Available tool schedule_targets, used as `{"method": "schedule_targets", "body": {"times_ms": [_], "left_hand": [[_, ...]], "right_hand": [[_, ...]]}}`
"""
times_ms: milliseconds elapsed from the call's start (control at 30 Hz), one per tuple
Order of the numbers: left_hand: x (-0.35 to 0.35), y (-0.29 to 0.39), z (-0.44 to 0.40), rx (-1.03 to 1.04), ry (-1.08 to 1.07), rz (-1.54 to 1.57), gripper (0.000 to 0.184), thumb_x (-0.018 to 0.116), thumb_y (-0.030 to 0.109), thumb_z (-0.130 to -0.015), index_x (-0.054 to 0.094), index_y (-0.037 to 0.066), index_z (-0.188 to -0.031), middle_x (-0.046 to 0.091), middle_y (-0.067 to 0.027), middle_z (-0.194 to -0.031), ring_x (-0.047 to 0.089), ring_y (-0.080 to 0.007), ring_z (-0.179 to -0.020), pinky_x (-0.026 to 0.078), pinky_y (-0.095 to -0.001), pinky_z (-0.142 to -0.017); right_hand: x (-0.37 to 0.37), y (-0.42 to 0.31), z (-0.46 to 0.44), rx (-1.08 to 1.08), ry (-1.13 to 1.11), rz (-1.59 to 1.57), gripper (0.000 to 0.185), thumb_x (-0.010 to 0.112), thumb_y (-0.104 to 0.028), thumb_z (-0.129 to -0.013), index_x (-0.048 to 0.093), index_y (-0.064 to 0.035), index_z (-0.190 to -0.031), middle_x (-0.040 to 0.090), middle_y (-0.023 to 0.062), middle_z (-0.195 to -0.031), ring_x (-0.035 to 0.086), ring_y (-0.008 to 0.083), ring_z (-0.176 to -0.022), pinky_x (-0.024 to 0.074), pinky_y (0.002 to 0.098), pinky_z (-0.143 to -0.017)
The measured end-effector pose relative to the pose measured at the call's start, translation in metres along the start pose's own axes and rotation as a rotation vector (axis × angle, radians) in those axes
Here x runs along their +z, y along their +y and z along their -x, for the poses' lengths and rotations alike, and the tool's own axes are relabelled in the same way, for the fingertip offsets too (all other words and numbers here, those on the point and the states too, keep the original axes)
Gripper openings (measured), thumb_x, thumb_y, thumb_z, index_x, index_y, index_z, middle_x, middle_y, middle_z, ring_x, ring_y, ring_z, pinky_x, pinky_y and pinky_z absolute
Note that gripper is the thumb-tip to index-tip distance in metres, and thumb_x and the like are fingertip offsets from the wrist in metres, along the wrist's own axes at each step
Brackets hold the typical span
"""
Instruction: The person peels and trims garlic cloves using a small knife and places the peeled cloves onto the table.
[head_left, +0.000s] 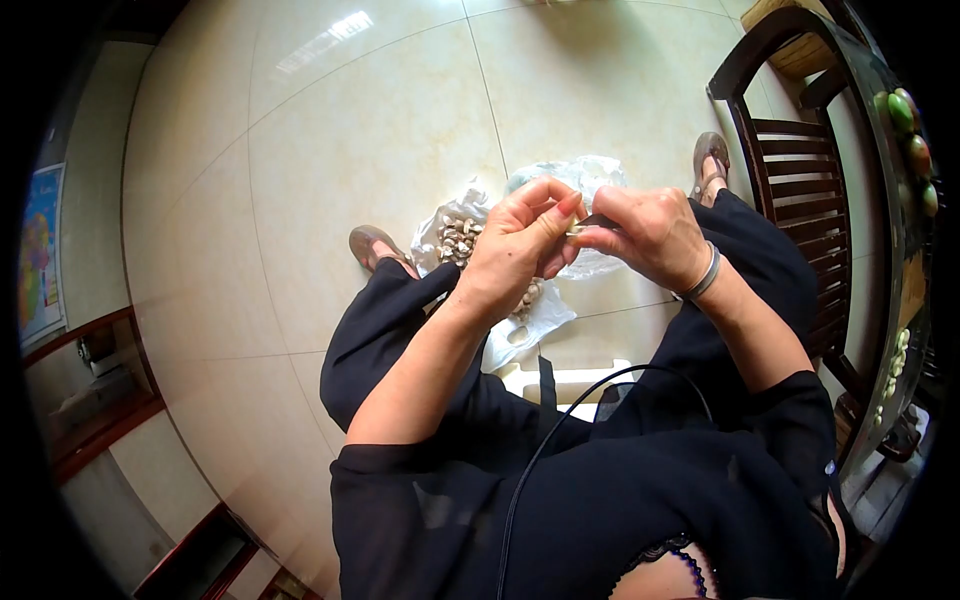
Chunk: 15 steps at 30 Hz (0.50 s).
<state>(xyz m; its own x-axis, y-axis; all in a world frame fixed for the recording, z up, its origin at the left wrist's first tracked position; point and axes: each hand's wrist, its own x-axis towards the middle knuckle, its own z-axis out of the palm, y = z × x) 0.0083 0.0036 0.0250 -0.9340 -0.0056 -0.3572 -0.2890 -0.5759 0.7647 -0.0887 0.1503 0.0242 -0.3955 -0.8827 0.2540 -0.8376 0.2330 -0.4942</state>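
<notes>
My left hand is closed, its thumb and fingers pinching a small pale piece, perhaps a mushroom; most of it is hidden by the fingers. My right hand meets it from the other side, closed on a small knife whose dark blade touches or nearly touches the piece. Below the hands, a white plastic bag lies open on the floor with many small brown-and-white mushrooms in it. More pale pieces show under my left wrist. Behind my hands sits a clear plastic bag, partly covered.
A dark wooden chair stands at the right beside a dark table bearing several green-red fruits and pale pods. Between my legs is a white stool or box edge. A black cord hangs across my front.
</notes>
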Motion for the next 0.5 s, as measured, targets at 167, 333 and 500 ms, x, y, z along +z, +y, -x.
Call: {"method": "schedule_targets", "body": {"times_ms": [167, 333, 500], "left_hand": [[-0.0024, 0.0006, 0.0005, -0.072, -0.032, 0.106, 0.018, 0.050, 0.023, -0.089, 0.051, 0.005, -0.086, 0.050, -0.0006, -0.062, 0.038, -0.0022, -0.045, 0.025, -0.0156, -0.039], [-0.0029, 0.0021, -0.0004, -0.088, -0.046, 0.085, 0.017, 0.052, 0.024, -0.088, 0.051, 0.006, -0.086, 0.048, 0.0004, -0.055, 0.034, -0.0019, -0.041, 0.023, -0.0159, -0.038], [-0.0026, 0.0020, 0.0001, -0.096, -0.042, 0.156, 0.015, 0.052, 0.021, -0.087, 0.051, 0.006, -0.086, 0.049, -0.0009, -0.056, 0.035, -0.0028, -0.041, 0.023, -0.0161, -0.038]], "right_hand": [[-0.0023, -0.0019, -0.0026, -0.050, 0.034, 0.022, 0.035, 0.053, -0.042, -0.079, 0.048, -0.0090, -0.069, 0.052, 0.0052, -0.058, 0.054, 0.0210, -0.049, 0.0405, 0.0299, -0.041], [-0.0019, -0.0034, -0.0027, -0.078, 0.046, 0.070, 0.033, 0.054, -0.040, -0.080, 0.048, -0.0095, -0.069, 0.052, 0.0040, -0.057, 0.054, 0.0192, -0.048, 0.0410, 0.0286, -0.041], [-0.0006, -0.0054, -0.0023, -0.070, 0.093, 0.144, 0.029, 0.054, -0.037, -0.081, 0.048, -0.0100, -0.070, 0.052, 0.0030, -0.057, 0.054, 0.0191, -0.047, 0.0410, 0.0281, -0.040]]}}
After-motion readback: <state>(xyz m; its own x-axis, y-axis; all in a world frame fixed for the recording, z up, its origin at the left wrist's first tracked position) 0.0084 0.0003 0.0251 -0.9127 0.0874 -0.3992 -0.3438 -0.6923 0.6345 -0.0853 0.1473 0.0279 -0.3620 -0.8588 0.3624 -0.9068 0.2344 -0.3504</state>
